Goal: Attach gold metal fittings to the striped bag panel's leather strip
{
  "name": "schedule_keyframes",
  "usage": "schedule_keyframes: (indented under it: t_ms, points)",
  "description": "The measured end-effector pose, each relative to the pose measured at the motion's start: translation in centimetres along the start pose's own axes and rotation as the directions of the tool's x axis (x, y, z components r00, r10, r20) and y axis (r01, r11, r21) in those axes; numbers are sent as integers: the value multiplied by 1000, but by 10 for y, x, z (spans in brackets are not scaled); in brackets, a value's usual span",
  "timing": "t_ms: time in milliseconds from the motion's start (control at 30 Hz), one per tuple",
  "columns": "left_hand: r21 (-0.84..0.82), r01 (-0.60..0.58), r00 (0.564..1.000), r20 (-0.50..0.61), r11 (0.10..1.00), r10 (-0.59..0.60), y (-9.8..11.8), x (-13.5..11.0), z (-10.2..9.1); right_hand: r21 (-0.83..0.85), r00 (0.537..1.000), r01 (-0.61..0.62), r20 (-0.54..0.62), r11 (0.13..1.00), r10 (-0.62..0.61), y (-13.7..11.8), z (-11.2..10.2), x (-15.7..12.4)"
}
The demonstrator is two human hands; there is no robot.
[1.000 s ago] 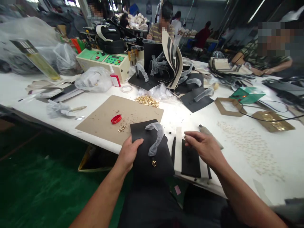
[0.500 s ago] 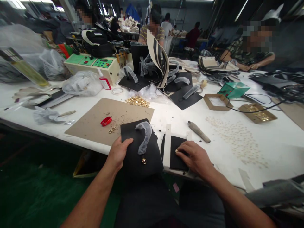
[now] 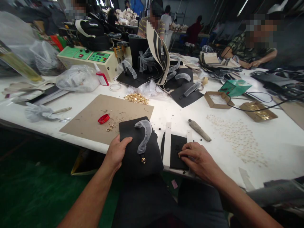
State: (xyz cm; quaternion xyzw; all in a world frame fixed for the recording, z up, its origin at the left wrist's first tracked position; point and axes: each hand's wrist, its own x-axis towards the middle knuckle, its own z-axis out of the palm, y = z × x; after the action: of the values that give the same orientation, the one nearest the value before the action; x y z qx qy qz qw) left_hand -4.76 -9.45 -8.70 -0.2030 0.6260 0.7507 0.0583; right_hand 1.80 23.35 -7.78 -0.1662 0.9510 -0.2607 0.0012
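My left hand (image 3: pixel 118 152) grips the left edge of a black leather bag panel (image 3: pixel 129 136), thumb on top, tilted at the table's front edge. On the panel, a curved handle wrapped in clear plastic (image 3: pixel 145 136) ends near a shiny gold stud (image 3: pixel 143 160). My right hand (image 3: pixel 198 158) is closed in a pinch on a small gold piece of hardware (image 3: pixel 179 155), over a black pad (image 3: pixel 175 163) at the table edge. A pale strip (image 3: pixel 167 144) runs across that pad. How the hardware meets the pad is partly hidden by my fingers.
A brown board (image 3: pixel 87 117) bears a red ring (image 3: pixel 104 118) and gold clasps (image 3: pixel 110 128); a pile of gold hardware (image 3: pixel 136 98) lies behind. A wrapped tool (image 3: pixel 199 130), scattered small pieces (image 3: pixel 237 139) and a cardboard tray (image 3: pixel 258 111) are rightward. Co-workers sit across the table.
My right hand has shifted slightly right and down over the black pad, the gold piece at its fingertips. My left hand still grips the panel, nearly unmoved. The camera view has tilted slightly.
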Motion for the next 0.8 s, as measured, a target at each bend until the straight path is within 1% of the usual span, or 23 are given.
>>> schedule_keyframes:
  t_ms: [100, 267, 333, 467, 567, 633, 733, 800]
  points:
    - [-3, -1, 1000, 1, 1000, 1, 0, 0, 0, -39, 1000, -13, 19, 999, 14, -4, -4, 1]
    - [-7, -1, 1000, 16, 1000, 1, 1, 0, 1, -31, 998, -41, -45, 999, 40, -12, -4, -5]
    - [-8, 1, 1000, 10, 1000, -1, 2, 0, 1, -26, 998, -40, -45, 999, 39, -13, 0, -8]
    - [-9, 0, 1000, 6, 1000, 0, 4, -1, 3, -36, 998, -58, -23, 998, 57, -9, 9, -9]
    - [6, 2, 1000, 1, 1000, -2, 5, -2, 4, -79, 998, -59, -23, 995, 58, -4, 14, -8]
    - [21, 2, 1000, -6, 1000, -2, 5, -2, 4, -92, 998, -51, -44, 994, 47, -2, 16, -8]
    - [28, 6, 1000, -6, 1000, -6, 6, -2, 4, -49, 994, -66, -91, 997, 61, 0, 17, -10]
    - [22, 7, 1000, 2, 1000, -7, 6, -3, 4, -25, 993, -69, -95, 997, 67, -1, 16, -11]
